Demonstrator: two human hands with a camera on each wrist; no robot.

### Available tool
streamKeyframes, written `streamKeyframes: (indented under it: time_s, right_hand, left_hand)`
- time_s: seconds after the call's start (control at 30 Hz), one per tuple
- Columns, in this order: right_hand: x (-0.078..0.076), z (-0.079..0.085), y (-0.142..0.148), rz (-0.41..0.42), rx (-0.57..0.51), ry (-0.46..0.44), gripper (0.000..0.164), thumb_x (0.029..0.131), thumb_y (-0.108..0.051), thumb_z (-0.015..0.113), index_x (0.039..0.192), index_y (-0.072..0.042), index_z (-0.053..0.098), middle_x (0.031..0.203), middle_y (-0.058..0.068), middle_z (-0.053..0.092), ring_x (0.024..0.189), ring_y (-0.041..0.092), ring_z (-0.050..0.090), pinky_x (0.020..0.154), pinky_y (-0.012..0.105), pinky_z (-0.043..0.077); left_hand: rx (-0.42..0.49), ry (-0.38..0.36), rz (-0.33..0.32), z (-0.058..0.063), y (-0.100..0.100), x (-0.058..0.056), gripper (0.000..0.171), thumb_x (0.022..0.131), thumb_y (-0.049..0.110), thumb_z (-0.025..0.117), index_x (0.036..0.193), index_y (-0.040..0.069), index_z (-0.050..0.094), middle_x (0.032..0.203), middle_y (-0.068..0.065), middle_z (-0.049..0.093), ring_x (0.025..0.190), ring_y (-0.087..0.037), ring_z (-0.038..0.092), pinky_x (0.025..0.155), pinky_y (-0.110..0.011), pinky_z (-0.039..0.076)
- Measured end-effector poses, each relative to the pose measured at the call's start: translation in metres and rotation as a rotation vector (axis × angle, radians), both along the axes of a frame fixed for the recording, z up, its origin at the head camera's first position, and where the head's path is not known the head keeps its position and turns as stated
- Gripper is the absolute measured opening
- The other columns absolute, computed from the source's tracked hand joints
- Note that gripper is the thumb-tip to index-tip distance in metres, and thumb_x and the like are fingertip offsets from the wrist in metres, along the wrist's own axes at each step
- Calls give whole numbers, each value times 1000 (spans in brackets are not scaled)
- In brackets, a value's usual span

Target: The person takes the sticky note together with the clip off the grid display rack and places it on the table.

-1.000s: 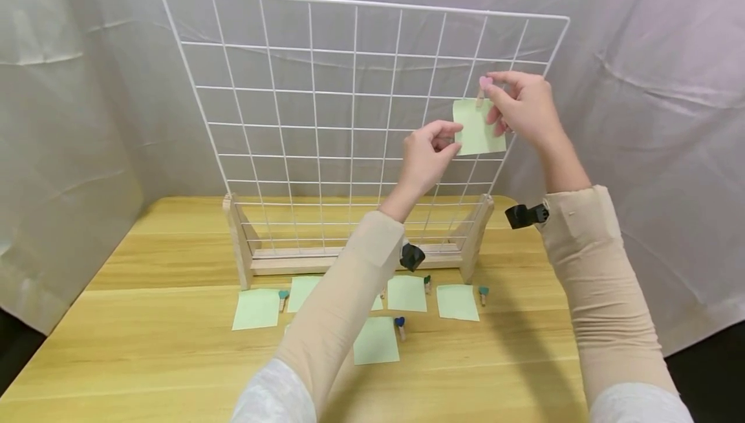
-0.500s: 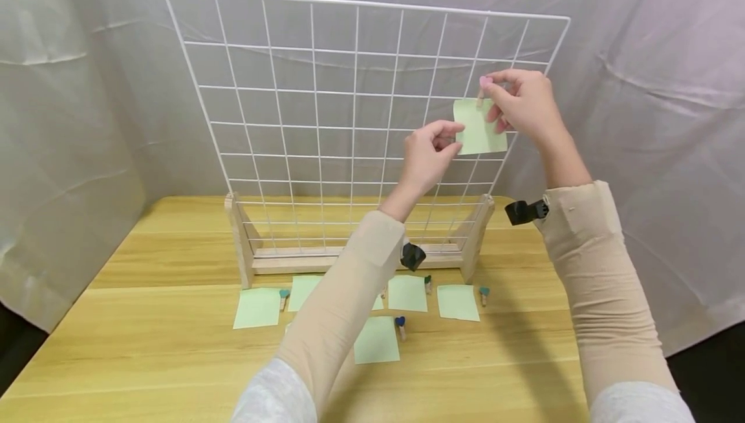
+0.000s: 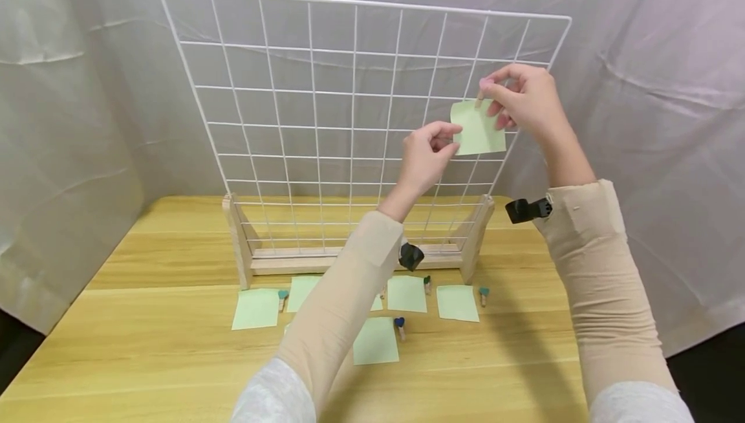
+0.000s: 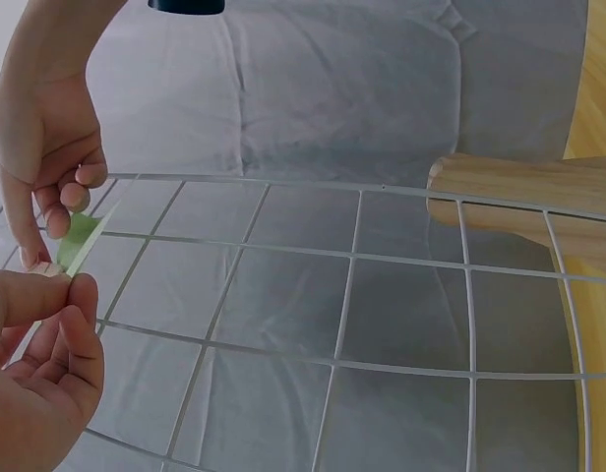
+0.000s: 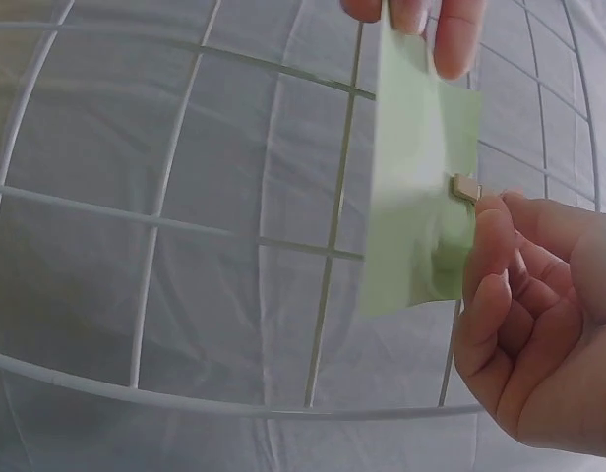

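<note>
A pale green paper note [image 3: 478, 130] is up against the right part of the white wire grid [image 3: 353, 54]. My left hand [image 3: 427, 154] pinches the note's left edge between thumb and fingers. At the note's top edge, my right hand [image 3: 526, 103] pinches a small wooden clothespin [image 3: 479, 101] with a pink top. In the right wrist view the clothespin's wooden tip [image 5: 466, 188] overlaps the paper's edge. Whether it also bites a grid wire cannot be told. The left wrist view shows both hands close together at the note, which is mostly hidden there.
The grid stands in a wooden base [image 3: 302, 264] on the wood-grain table [image 3: 145, 345]. Before it lie several green notes [image 3: 406, 293] with small clothespins, one with a blue heart [image 3: 399, 324], another with a teal heart [image 3: 484, 293]. Grey cloth [image 3: 116, 86] hangs behind.
My right hand has risen slightly and tilted at the clothespin, which now leans more. The note has shifted very slightly left. My left hand keeps its hold.
</note>
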State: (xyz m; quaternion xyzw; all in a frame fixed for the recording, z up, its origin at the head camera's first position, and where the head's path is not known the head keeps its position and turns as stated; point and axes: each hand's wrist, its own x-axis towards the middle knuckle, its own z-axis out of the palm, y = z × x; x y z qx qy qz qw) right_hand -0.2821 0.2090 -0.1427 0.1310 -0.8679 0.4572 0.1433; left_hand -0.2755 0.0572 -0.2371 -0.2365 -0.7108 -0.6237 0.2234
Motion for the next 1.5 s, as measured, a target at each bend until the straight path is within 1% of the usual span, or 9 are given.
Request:
streamKeyframes:
  time_s: [0.17, 0.3, 0.43, 0.63, 0.83, 0.97, 1.1, 1.33, 1.5]
  right_hand:
    - [1, -1, -1, 29, -16, -8, 11, 85, -21, 60, 90, -11, 58, 58, 2, 56, 40, 13, 51, 39, 19, 40]
    - [1, 0, -1, 42, 1, 10, 10, 85, -19, 60, 89, -10, 58, 58, 3, 54, 39, 12, 50, 39, 20, 41]
    - [2, 1, 1, 38, 17, 35, 8, 85, -17, 60, 88, -9, 60, 58, 4, 53, 39, 12, 50, 39, 20, 42]
    - [4, 0, 4, 34, 2, 54, 3, 86, -13, 59, 84, -11, 59, 57, 4, 52, 38, 10, 50, 38, 19, 41]
    - [4, -2, 3, 27, -7, 43, 4, 87, -14, 58, 87, -11, 59, 59, 5, 51, 39, 11, 51, 39, 18, 41]
    - [4, -2, 3, 44, -16, 49, 2, 87, -13, 58, 85, -11, 58, 59, 5, 52, 38, 11, 51, 38, 18, 40]
    - [2, -4, 2, 74, -50, 74, 4, 86, -10, 58, 82, -13, 58, 59, 5, 54, 38, 12, 50, 37, 18, 39]
    - [-1, -10, 3, 116, -174, 141, 5, 84, -4, 59, 83, -7, 61, 58, 5, 56, 37, 12, 50, 35, 18, 38]
    - [0, -9, 3, 117, -244, 160, 3, 84, -3, 60, 83, -5, 62, 59, 6, 56, 37, 12, 48, 35, 18, 38]
  left_hand:
    - [-6, -5, 12, -2, -2, 0, 18, 78, -5, 62, 96, -2, 65, 78, -11, 64, 58, -8, 49, 53, -16, 39]
    - [-12, 1, 21, -1, -2, 0, 17, 78, -5, 63, 95, -2, 66, 76, -10, 63, 57, -8, 48, 52, -16, 39]
    - [-16, 2, 23, 0, -1, 0, 17, 78, -5, 63, 94, -1, 66, 74, -10, 63, 57, -8, 48, 52, -16, 39]
    - [-35, 2, 17, 1, 3, 1, 17, 77, -5, 63, 94, -1, 66, 72, -6, 61, 58, -8, 48, 52, -16, 40]
    - [-65, 16, 37, 3, 2, 2, 16, 77, -5, 64, 92, -1, 66, 71, -5, 60, 57, -7, 48, 53, -15, 40]
    - [-68, -1, 31, 3, 0, 0, 16, 78, -5, 63, 93, -1, 66, 72, -6, 61, 59, -7, 49, 54, -14, 40]
    - [-64, -17, 22, 2, -1, -1, 16, 78, -4, 62, 93, -1, 66, 75, -7, 62, 60, -8, 50, 55, -14, 41]
    - [-26, -4, 15, 0, -1, 0, 15, 76, -6, 63, 91, -2, 66, 72, -8, 62, 58, -7, 49, 54, -15, 41]
    - [-67, 4, 24, -1, -2, 1, 16, 77, -5, 63, 92, -2, 66, 71, -8, 62, 58, -8, 48, 55, -14, 40]
